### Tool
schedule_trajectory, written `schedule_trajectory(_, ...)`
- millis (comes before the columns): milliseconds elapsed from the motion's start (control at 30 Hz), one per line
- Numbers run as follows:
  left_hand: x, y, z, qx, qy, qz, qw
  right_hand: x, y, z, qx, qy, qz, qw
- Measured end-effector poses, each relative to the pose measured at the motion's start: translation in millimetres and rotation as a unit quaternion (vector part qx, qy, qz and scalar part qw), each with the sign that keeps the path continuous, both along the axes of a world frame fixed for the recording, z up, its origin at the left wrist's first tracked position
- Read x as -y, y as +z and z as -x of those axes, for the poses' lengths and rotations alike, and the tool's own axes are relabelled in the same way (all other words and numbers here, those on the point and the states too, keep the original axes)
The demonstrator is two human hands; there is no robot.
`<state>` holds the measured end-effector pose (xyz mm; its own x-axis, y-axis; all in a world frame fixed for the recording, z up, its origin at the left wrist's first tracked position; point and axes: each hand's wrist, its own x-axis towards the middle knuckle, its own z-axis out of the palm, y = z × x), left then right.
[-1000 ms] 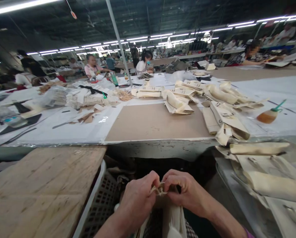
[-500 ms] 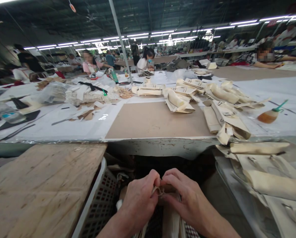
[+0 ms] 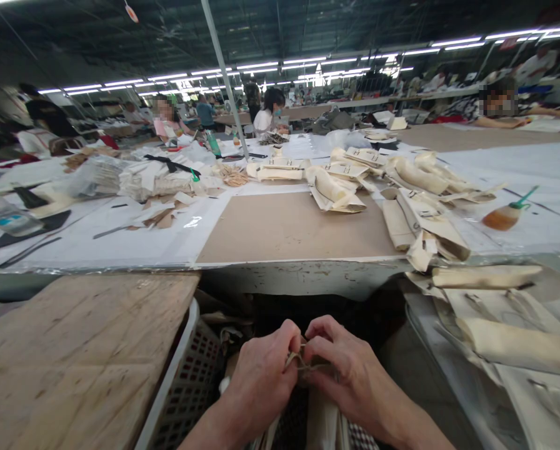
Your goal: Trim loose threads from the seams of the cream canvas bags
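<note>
While a rough wood board (image 3: 74,350) lies far left, left hand (image 3: 261,375) & right hand (image 3: 348,378) meet below the bench (image 3: 299,278) edge. Both pinch a thin cream cord (image 3: 303,361) atop a limp fabric piece (image 3: 322,419). Prob. light, soft, floppy; grip w/ fingertips close to the twist.

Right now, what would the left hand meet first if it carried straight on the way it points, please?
The left hand would meet the small beige fabric strip pinched between both hands, then, seemingly at once, the right hand.
</note>
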<state>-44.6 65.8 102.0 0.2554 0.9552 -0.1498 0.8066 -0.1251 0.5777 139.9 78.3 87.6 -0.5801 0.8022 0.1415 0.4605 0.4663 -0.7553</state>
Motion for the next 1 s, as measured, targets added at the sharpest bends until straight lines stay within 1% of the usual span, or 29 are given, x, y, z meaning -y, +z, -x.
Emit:
schedule_trajectory(133, -1.8, -0.9, 0.7, 0.005, 0.000, 0.002, 1.000, -0.8, 3.4, -2.2, 0.001, 0.016, 0.012, 1.000)
schedule_trajectory(267, -2.2, -1.9, 1.3, 0.002, 0.002, 0.002, 1.000, -2.9, 3.3, -3.5, 0.012, 0.002, 0.004, 1.000)
schedule_trajectory(400, -2.9, -0.7, 1.9, 0.002, 0.002, 0.000, 1.000, -1.9, -0.3, -5.8, -0.010, -0.004, -0.005, 1.000)
schedule_trajectory(500, -3.4, 2.8, 2.5, 0.006, -0.002, 0.006, 1.000, 1.4, -6.6, -7.1, -0.053, -0.017, -0.002, 0.998)
schedule_trajectory(667, -5.3, 7.5, 3.6, 0.031, -0.014, 0.032, 0.999, 9.0, -23.0, -2.3, -0.132, -0.070, -0.025, 0.988)
schedule_trajectory(833, -8.1, 7.1, 3.0, 0.042, -0.021, 0.031, 0.998, 14.4, -37.9, 4.2, -0.157, -0.110, -0.077, 0.978)
schedule_trajectory(1000, -6.6, 3.4, 2.5, 0.018, -0.029, 0.014, 0.999, 15.2, -45.7, 6.8, -0.168, -0.132, -0.107, 0.971)
